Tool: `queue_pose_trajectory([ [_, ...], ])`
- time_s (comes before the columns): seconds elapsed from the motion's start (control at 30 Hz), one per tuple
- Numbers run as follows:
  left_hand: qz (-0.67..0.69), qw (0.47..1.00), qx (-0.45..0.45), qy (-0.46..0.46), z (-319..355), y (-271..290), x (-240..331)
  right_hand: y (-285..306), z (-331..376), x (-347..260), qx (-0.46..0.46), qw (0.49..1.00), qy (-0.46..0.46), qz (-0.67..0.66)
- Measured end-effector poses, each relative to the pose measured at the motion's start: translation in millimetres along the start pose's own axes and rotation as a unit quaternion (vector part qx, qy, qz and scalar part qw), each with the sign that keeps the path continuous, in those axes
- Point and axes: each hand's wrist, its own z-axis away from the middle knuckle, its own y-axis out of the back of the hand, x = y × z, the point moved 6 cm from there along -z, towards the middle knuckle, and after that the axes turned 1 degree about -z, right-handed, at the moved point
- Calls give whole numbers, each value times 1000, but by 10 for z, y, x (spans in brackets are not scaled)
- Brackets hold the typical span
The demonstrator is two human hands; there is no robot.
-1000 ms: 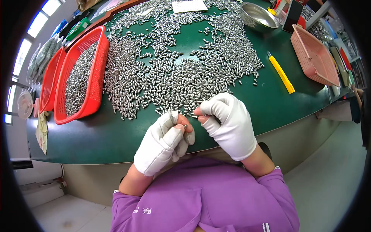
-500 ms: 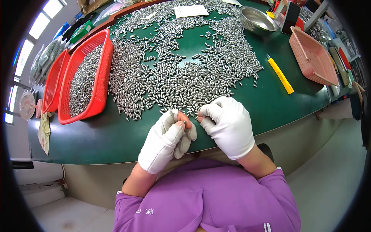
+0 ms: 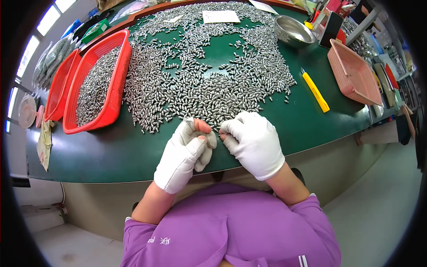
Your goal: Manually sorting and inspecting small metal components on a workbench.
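Note:
My left hand (image 3: 181,153) wears a white glove with bare thumb and index tips. Its fingers are curled with thumb and index close together; whatever lies between them is hidden. Just to the right, my right hand (image 3: 257,144), gloved alike, has its thumb and fingertips pinched at the near edge of the pile; what they hold, if anything, is too small to make out. Small shiny metal pieces (image 3: 222,95), short and bullet-shaped, spread in a thick layer beyond both hands.
A red plastic basket (image 3: 122,73) full of the same pieces stands left, beside another red basket (image 3: 59,89). To the right lie a yellow utility knife (image 3: 316,92), a pink basket (image 3: 354,71) and a steel bowl (image 3: 293,30). A paper sheet (image 3: 221,17) rests on the far pieces.
The small metal piece visible in my left fingertips before no longer shows. Both hands remain close together at the pile's near edge. The whole view has shifted slightly.

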Motion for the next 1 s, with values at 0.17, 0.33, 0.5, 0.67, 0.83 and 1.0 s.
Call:
queue_pose_trajectory([
  [0.17, -66, 996, 34, 40, -6, -36, -9, -12, 13, 62, 6, 999, -34, -21],
  [0.33, -49, 998, 40, 7, -5, -27, -16, -30, 8, 87, -19, 992, -41, -119],
  [0.5, -8, 995, 91, -46, 11, 58, -9, -40, -16, -70, -69, 992, 30, -103],
  [0.67, 4, 995, 88, -46, 15, 46, -3, -72, -8, -90, -76, 995, 36, -49],
  [0.83, -3, 997, 77, -30, 11, 45, -20, -33, -13, -56, -108, 991, 20, -74],
  [1.0, -32, 997, 71, -23, 25, 14, 16, -30, 5, -49, -90, 994, 8, -62],
])
